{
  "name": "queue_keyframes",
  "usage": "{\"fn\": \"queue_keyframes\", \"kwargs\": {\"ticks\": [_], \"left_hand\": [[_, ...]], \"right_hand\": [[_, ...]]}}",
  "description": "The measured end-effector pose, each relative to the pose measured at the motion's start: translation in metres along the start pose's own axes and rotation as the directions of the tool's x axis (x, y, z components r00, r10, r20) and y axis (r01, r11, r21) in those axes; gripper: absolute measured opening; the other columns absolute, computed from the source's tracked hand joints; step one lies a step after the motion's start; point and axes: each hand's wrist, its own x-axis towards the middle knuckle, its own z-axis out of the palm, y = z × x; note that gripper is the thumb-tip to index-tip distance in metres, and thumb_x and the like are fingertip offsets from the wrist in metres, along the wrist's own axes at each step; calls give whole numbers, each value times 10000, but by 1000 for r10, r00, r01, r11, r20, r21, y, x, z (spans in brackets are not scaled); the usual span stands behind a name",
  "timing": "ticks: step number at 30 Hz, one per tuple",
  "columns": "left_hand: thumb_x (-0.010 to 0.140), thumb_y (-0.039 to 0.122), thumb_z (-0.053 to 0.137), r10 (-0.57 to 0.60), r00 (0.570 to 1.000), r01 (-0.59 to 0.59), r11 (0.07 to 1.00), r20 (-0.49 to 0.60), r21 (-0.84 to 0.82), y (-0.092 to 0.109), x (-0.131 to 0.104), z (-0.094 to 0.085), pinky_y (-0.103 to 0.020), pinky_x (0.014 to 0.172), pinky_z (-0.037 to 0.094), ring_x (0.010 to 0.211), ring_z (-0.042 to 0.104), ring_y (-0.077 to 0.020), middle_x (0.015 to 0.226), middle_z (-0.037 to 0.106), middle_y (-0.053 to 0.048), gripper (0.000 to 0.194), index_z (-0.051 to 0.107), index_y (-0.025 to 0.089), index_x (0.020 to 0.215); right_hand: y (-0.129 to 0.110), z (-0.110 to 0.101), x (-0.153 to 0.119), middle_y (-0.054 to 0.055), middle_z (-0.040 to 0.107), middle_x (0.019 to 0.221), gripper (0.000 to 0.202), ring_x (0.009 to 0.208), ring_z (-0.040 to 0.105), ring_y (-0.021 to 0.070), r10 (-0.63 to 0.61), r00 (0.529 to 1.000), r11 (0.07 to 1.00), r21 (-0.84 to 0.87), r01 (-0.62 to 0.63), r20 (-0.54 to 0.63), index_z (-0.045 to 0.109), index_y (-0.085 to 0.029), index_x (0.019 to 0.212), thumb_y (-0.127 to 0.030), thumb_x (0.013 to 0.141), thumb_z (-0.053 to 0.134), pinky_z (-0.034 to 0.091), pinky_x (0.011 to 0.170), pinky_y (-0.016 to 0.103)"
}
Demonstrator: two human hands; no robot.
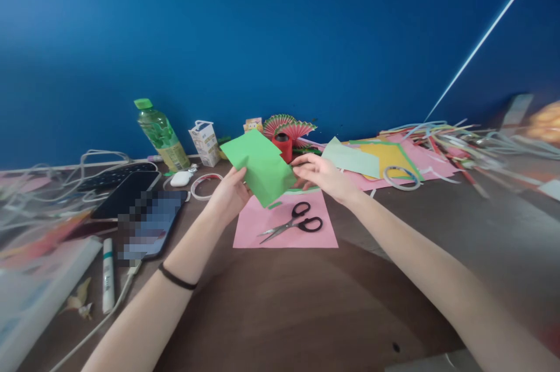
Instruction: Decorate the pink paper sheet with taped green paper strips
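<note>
My left hand is closed on the lower left edge of a green sheet of paper, held raised and tilted above the table. At the sheet's right edge is my right hand, its fingers bent and near the paper; whether it grips the sheet I cannot tell. Below both hands lies a pink sheet. Black-handled scissors rest on it with the blades slightly apart, pointing left. A small green scrap is also on the pink sheet.
Behind the hands are a red cup-like object and paper fans. A green bottle, a carton and a phone are at left. Coloured papers, a tape ring and thin strips lie right.
</note>
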Motion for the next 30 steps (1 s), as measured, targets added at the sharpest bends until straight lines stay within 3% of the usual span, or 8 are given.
{"fn": "queue_keyframes", "kwargs": {"ticks": [4, 8, 14, 17, 22, 24, 26, 30], "left_hand": [[844, 198, 478, -68, 991, 66, 998, 113, 14, -8, -3, 4, -327, 833, 485, 915, 624, -162, 1132, 631, -38, 297, 564, 242, 1125], [840, 201, 485, -68, 992, 67, 998, 110, 15, -10, -5, 6, -341, 842, 475, 918, 620, -171, 1112, 638, -41, 285, 572, 236, 1109], [816, 201, 510, -89, 984, 84, 996, 152, 41, -9, -7, 9, -373, 864, 457, 951, 612, -200, 1138, 623, -52, 320, 566, 235, 1129], [786, 214, 561, -98, 975, 82, 993, 199, 89, -5, -4, 3, -370, 882, 436, 954, 619, -208, 1199, 590, -60, 406, 527, 257, 1188], [742, 269, 613, -49, 994, 20, 963, 100, 269, 3, -3, -8, -379, 912, 391, 987, 613, -238, 1194, 593, -104, 443, 547, 230, 1179], [731, 293, 619, -32, 996, 1, 938, 82, 346, 4, -3, -11, -379, 907, 386, 963, 623, -237, 1147, 621, -109, 405, 587, 214, 1127], [724, 303, 620, -20, 997, -12, 917, 76, 398, 5, -3, -12, -372, 890, 393, 937, 630, -230, 1096, 648, -101, 355, 620, 208, 1065], [720, 304, 609, 0, 998, -28, 887, 60, 460, 6, 0, -15, -341, 823, 425, 896, 634, -217, 1031, 673, -88, 291, 646, 199, 989]], "right_hand": [[-4, -14, 0, -12, 578, 611, 215, 543, 553, 105, 9, 1000, 999, 36, -9, -4, 551, -169, 861, -339, 736, 596, 465, 549, 247], [-8, -16, -4, 39, 607, 778, 322, 695, 586, 136, 61, 990, 998, -37, -56, 127, 557, -164, 966, -428, 785, 533, 442, 565, 239], [-11, -9, -8, 40, 632, 853, 248, 839, 570, 187, 20, 964, 973, -227, 41, 263, 587, -160, 824, -379, 711, 617, 448, 719, 310], [-11, -28, -5, 29, 631, 853, 229, 828, 576, 183, 12, 994, 972, -233, 14, 109, 569, -173, 825, -357, 699, 615, 455, 704, 302], [7, -88, 4, 39, 638, 871, 244, 726, 598, 158, 108, 979, 978, -157, -136, -175, 561, -188, 882, -316, 676, 593, 476, 624, 280], [21, -110, 5, 63, 643, 924, 255, 769, 605, 168, 149, 928, 940, -241, -240, -341, 581, -180, 921, -260, 679, 571, 481, 626, 276], [36, -125, 4, 66, 649, 930, 271, 777, 613, 170, 190, 840, 826, -379, -417, -508, 590, -182, 963, -229, 705, 521, 484, 631, 275], [57, -136, 0, 182, 611, 980, 361, 928, 585, 301, 177, 749, 701, -453, -552, -638, 582, -102, 1013, -174, 661, 543, 450, 746, 383]]}}
